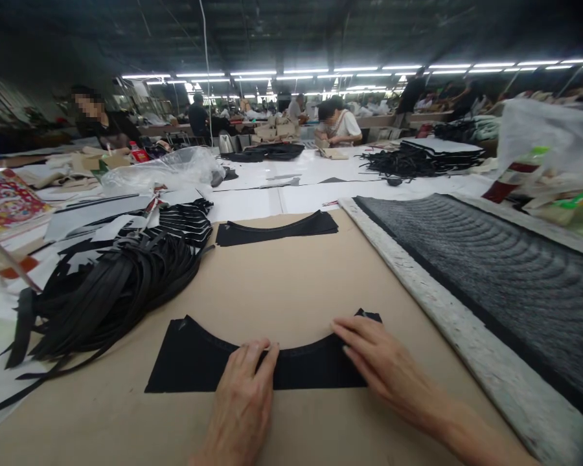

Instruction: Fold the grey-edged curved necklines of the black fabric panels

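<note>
Tan surface (282,285) under left hand (245,382) and right hand (387,362)
Both rest loosely extended on black cloth (301,374); dark strips (126,278) lie to their left, ceiling lights (306,71) far beyond.

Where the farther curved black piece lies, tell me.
In the head view, the farther piece lies centrally on tan sheeting, beyond the nearer piece, right of black strips.

Curved black fabric panel (311,372) on tan work surface (282,278), person's left hand (247,382) on panel's middle, right hand (386,355) at panel's right end, second curved black panel (278,232) beyond, long black strips (126,285) heaped left, dark-bordered grey sheet (490,265) right.
</note>
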### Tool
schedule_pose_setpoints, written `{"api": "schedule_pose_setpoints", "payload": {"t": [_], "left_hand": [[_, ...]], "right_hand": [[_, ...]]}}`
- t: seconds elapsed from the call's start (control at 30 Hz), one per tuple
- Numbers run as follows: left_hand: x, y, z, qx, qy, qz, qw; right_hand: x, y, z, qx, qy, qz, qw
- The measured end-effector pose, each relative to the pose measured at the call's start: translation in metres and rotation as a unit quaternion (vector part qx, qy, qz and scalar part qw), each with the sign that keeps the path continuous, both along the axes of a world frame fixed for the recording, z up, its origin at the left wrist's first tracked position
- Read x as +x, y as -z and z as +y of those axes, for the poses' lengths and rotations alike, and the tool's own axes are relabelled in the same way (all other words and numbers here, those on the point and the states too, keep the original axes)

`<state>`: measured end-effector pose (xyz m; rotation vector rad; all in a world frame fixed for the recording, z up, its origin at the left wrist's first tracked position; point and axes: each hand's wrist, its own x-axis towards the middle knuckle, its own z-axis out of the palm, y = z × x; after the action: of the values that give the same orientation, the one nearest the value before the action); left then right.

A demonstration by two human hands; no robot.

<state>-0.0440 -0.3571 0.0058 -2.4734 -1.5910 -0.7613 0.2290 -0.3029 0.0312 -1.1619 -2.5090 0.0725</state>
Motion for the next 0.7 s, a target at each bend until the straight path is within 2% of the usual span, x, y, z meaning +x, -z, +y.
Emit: {"api": "schedule_pose_setpoints", "payload": {"t": [0.07, 0.13, 0.23, 0.33, 0.5, 0.7], "left_hand": [[0.02, -0.003, 0.004, -0.034, 0.024, -0.001, 0.999], [0.036, 0.001, 0.008, -0.052, 0.045, 0.008, 0.998], [0.05, 0.012, 0.008, -0.029, 0.065, 0.041, 0.997], [0.053, 0.018, 0.008, -0.01, 0.059, 0.056, 0.997], [0.055, 0.012, 0.011, -0.018, 0.053, 0.052, 0.997], [0.061, 0.017, 0.011, 0.013, 0.05, 0.091, 0.994]], "right_hand": [[-0.019, 0.009, -0.013, -0.001, -0.035, -0.031, 0.999], [-0.03, 0.02, -0.021, 0.017, -0.028, -0.056, 0.998], [-0.033, 0.034, -0.024, 0.039, -0.014, -0.082, 0.996], [-0.032, 0.034, -0.026, 0.029, 0.0, -0.089, 0.996], [-0.03, 0.022, -0.03, -0.009, 0.012, -0.08, 0.997], [-0.008, 0.036, -0.022, 0.029, 0.071, -0.084, 0.994]]}}
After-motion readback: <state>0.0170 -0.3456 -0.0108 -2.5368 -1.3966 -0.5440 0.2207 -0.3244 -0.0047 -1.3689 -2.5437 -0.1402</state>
